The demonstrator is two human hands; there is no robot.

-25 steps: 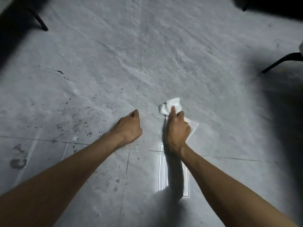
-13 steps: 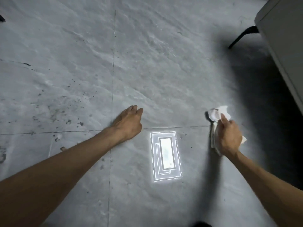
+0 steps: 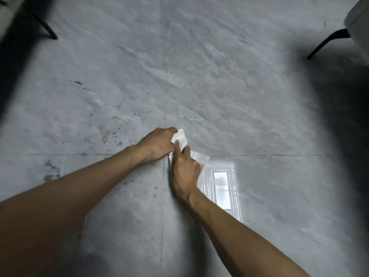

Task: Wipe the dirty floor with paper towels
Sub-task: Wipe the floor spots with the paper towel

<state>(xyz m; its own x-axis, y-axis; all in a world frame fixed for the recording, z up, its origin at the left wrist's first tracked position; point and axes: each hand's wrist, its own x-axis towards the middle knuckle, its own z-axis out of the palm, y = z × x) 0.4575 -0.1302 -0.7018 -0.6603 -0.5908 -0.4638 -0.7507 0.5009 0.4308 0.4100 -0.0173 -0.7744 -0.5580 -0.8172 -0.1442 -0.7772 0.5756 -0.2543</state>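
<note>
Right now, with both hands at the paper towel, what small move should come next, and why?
Probably sweep the paper towel leftward over the seam: the right hand holds it against the floor, and dark specks lie unwiped just beyond the left hand.

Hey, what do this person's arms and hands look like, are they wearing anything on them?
Both arms are bare as far up as the view reaches: no sleeve shows on the left forearm or the right forearm. The left hand and the right hand wear no gloves, and no watch, bracelet or ring is visible.
</note>
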